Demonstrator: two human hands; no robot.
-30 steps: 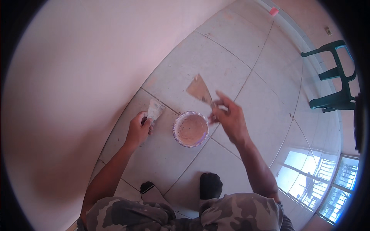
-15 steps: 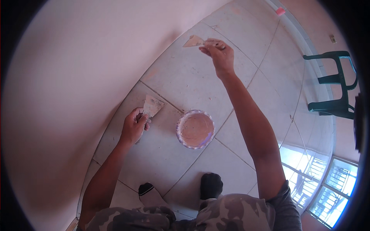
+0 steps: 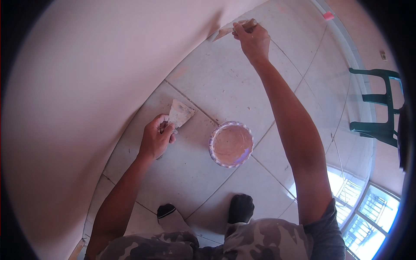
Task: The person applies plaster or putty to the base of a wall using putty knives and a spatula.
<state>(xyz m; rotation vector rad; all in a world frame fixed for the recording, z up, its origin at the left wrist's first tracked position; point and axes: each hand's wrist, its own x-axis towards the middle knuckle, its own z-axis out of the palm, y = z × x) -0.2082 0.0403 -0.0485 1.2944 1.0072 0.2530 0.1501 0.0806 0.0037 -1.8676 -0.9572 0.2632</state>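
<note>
My left hand (image 3: 159, 136) is closed round the handle of a putty knife (image 3: 181, 112), whose wide blade is smeared with pale pinkish filler and points up and away. At the far end of my stretched arm, my right hand (image 3: 254, 42) grips a second putty knife (image 3: 224, 32). That blade is tilted toward the foot of the wall (image 3: 108, 56); whether it touches the wall I cannot tell. Between my arms a round tub (image 3: 211, 149) with a scalloped, purple-patterned rim stands on the floor, with pinkish filler (image 3: 232, 145) coating its inside.
Large grey tiles (image 3: 208, 91) cover the floor, with small crumbs on them. My feet in dark-toed socks (image 3: 241, 208) are just behind the tub. To the right lies or stands a green plastic chair (image 3: 377, 99), near a bright window (image 3: 372, 216). A pink object (image 3: 328, 16) sits far right.
My right hand has moved farther out, bringing its putty knife closer to the wall and turning its blade. My left hand keeps its knife nearly as before. The view has shifted slightly.
</note>
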